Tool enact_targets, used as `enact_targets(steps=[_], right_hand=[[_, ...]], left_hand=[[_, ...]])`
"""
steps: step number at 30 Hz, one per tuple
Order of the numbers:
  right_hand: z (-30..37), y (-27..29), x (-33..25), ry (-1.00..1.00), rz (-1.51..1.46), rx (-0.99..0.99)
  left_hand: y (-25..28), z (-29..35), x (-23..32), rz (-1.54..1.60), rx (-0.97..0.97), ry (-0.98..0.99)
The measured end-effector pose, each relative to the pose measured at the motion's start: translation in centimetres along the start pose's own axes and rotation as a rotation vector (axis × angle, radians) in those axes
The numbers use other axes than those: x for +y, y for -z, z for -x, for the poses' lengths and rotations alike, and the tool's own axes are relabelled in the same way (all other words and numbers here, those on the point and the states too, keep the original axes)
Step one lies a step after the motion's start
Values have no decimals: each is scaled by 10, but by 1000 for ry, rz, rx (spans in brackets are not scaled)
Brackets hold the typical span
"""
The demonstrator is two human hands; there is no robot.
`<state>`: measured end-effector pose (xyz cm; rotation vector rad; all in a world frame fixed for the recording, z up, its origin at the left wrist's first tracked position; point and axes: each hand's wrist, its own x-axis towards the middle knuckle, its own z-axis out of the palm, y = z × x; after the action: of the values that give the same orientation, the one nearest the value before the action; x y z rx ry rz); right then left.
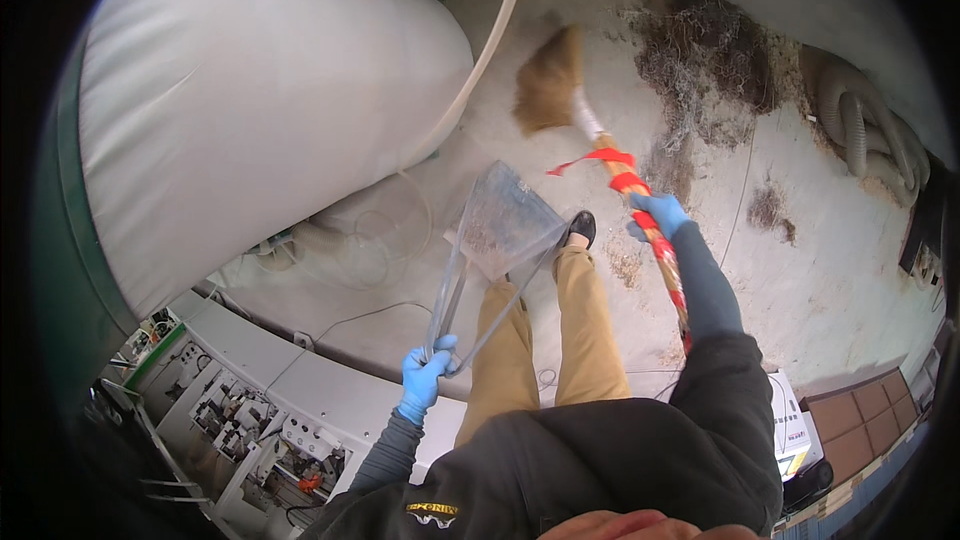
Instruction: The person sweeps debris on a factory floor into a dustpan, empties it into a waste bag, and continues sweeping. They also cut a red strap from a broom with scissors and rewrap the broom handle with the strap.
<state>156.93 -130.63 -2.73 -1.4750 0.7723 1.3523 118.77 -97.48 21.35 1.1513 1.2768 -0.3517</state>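
My left hand [424,376], in a blue glove, is closed round the top of the long bent handle of a grey dustpan [512,212]. Some light brown bits lie in its pan, which hangs or rests just in front of my feet; I cannot tell which. In my right hand [660,214], also gloved in blue, is the handle of a straw broom [548,82] wrapped with red tape. Its bristle head points away from me, beyond the dustpan and to its right, slightly blurred. Whether the bristles touch the floor is unclear.
A heap of dark dust and shavings [708,52] lies on the pale floor at the far right, with smaller patches [770,210] nearer. Coiled hose [868,125] sits at the right wall. At left, a big white bag [270,50] bulges above a machine [235,410]. Cables cross the floor.
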Motion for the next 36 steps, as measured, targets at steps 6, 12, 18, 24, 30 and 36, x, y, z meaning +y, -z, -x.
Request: enact_targets(steps=[6,12,18,24,30,36], right_hand=[[49,21,-36,80,-43,25],[-29,-74,-127,137,-3,-251],[-118,-129,-179,66,-190,-339],[-99,-6,-145,94,-328,-262],[15,99,-93,107,-313,-29],[148,101,4,222,-331,-25]], left_hand=[[-5,-6,-5,45,12,25],[-11,-10,-11,95,11,49],[-24,-6,-13,157,49,45],[-27,-10,-7,133,-9,96],[-36,-8,13,18,-49,20],[-47,-3,46,-59,-106,-49]])
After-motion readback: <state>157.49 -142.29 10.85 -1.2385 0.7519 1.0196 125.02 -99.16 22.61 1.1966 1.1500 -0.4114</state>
